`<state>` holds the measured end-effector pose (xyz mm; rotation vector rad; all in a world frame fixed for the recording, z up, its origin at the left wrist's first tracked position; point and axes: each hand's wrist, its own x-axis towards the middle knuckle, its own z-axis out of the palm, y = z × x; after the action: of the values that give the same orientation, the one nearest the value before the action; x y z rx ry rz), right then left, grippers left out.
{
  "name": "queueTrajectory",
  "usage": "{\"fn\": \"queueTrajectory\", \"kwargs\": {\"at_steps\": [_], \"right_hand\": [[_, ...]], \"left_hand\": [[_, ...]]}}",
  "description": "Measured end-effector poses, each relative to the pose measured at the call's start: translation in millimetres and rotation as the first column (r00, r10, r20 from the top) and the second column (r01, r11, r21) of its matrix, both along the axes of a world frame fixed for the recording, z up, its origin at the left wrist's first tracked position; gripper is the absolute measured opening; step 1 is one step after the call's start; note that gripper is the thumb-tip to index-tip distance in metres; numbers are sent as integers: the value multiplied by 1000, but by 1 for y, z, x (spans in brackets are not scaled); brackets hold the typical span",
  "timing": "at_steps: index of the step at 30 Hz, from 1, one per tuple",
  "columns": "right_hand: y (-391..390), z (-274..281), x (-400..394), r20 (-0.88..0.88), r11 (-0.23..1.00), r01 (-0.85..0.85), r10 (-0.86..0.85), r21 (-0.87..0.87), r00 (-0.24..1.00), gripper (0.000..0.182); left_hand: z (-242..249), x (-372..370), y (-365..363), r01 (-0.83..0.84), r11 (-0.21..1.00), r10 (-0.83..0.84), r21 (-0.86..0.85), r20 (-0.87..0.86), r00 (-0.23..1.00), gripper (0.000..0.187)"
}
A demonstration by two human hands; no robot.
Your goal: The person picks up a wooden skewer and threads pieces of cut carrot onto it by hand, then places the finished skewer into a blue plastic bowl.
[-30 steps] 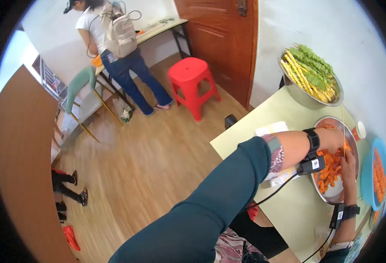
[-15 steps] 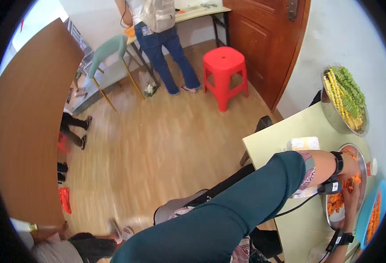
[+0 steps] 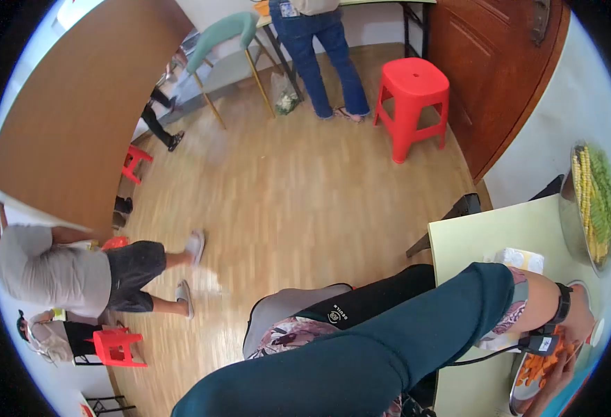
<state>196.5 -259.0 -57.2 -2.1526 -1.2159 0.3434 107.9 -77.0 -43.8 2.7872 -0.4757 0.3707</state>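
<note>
My left hand [image 3: 580, 324], below a teal sleeve and black wristband, reaches over a metal tray [image 3: 514, 397] of cut orange pieces [image 3: 538, 365], which look like carrot. Its fingers curl down over the pieces; what they grip is too small to make out. My right hand [image 3: 562, 377] comes up from the lower right, close to the left one, its fingers bent together at the tray. Whatever lies between them cannot be made out. A black cable plug [image 3: 540, 344] hangs at my left wrist. Part of a blue basin [image 3: 584, 390] shows beside my right hand.
On the pale table [image 3: 472, 240] stand a metal bowl of corn and green skewers [image 3: 583, 226] and a white packet [image 3: 521, 260]. A red stool [image 3: 411, 104] stands near the brown door [image 3: 489, 76]. Several people are about, one walking at left [image 3: 76, 267].
My view has turned, so the room has shifted right and the tray now sits nearer the lower right edge. The person at left shows more fully. Both hands stay at the tray.
</note>
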Motion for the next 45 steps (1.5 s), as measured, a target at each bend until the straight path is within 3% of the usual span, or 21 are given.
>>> {"fn": "queueTrajectory", "kwargs": {"at_steps": [1,2,4,5,7,8,10,11,13,15,20,23,30,32,33,34,35,37,38,41,45], "right_hand": [[1,-9,5,-20,994,23,-21,110,1000,27],[0,-13,2,-45,973,59,-50,223,998,28],[-2,-13,-1,-92,963,134,-115,234,989,27],[-4,-15,3,-244,959,118,-53,259,968,26],[-12,-15,25,-509,970,74,57,233,859,25],[-10,-11,14,-514,968,79,57,238,856,25],[-3,5,-19,-748,896,317,26,313,664,28],[-10,1,0,-769,930,259,38,261,638,31],[-11,1,-4,-783,923,285,28,259,621,34],[-8,2,-17,-797,911,322,14,259,604,36],[-5,18,-63,-720,913,315,-35,258,693,36],[-4,35,-88,-667,928,285,-56,240,743,37],[-6,51,-104,-575,962,193,-50,191,816,41],[-11,33,-88,-116,970,-113,140,217,983,37],[-4,47,-103,-111,970,-125,150,210,982,37],[6,72,-133,-417,965,106,3,239,909,37],[6,64,-126,-414,967,102,4,233,910,37],[-2,27,-87,-739,919,341,-89,198,668,40],[-7,7,-62,-791,913,349,-51,210,610,44],[-8,6,-55,-796,948,261,-15,180,605,43],[-4,12,-68,-779,923,300,-2,240,627,43]], "left_hand": [[46,-82,-6,-189,968,162,-166,-166,973,27],[44,-79,-6,-187,969,158,-164,-172,972,27],[39,-66,-8,-171,985,166,-33,-119,979,27],[33,-58,-9,-155,988,150,-24,-129,980,27],[18,-41,-10,-133,991,132,-30,-25,991,27],[18,-43,-10,-129,991,129,-24,-31,991,27],[23,-52,-10,-113,987,116,-115,18,993,27],[29,-60,-12,-111,988,114,-108,16,993,27],[39,-77,-15,-240,933,224,-268,-91,970,25],[34,-64,-12,-226,944,209,-241,-96,973,26],[35,-62,-16,-205,964,178,-168,-160,971,27],[32,-69,-17,-198,931,172,-306,-109,979,26],[22,-53,-17,-131,974,116,-184,-91,989,28],[21,-54,-15,-68,961,47,-267,-83,995,29],[23,-56,-14,-77,959,58,-274,-77,995,29],[26,-59,-14,-92,957,67,-273,-100,993,28],[28,-61,-15,-105,956,73,-273,-124,990,28],[33,-67,-18,-122,959,91,-256,-129,987,29],[36,-69,-18,-140,962,110,-234,-136,985,29],[38,-73,-17,-111,960,76,-256,-144,987,31],[37,-70,-17,-125,942,81,-311,-150,985,33]]}}
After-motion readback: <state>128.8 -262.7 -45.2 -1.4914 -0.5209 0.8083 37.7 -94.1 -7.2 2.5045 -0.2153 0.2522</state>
